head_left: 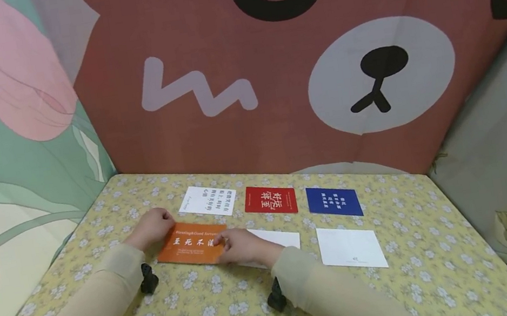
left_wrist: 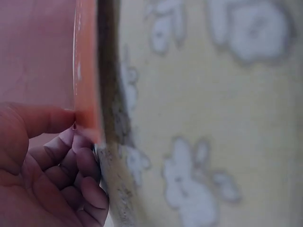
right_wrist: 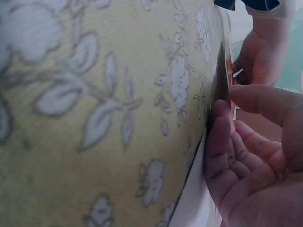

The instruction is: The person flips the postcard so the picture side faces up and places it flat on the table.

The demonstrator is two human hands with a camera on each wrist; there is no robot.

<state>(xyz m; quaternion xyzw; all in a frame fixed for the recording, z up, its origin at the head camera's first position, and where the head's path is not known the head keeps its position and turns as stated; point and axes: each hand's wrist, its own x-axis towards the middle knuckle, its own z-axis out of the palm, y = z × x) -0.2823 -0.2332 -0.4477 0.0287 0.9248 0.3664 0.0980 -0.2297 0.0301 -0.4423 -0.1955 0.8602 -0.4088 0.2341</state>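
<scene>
An orange card [head_left: 187, 240] with white lettering is held by both hands just over the flowered cloth, near the left side. At its left edge my left hand [head_left: 155, 227] pinches it between thumb and fingers; the left wrist view shows the card's orange corner [left_wrist: 87, 94] between them. My right hand [head_left: 246, 245] pinches the opposite edge, with thumb and forefinger meeting on it in the right wrist view. Under the right hand lies a white card [head_left: 282, 237], partly hidden by the hand.
Behind the hands lie a white card with dark writing [head_left: 208, 201], a red card [head_left: 269, 200] and a blue card [head_left: 334, 201] in a row. Another white card [head_left: 351, 247] lies to the right. The yellow flowered cloth [head_left: 208, 312] covers the table, which meets a printed curtain [head_left: 212, 147].
</scene>
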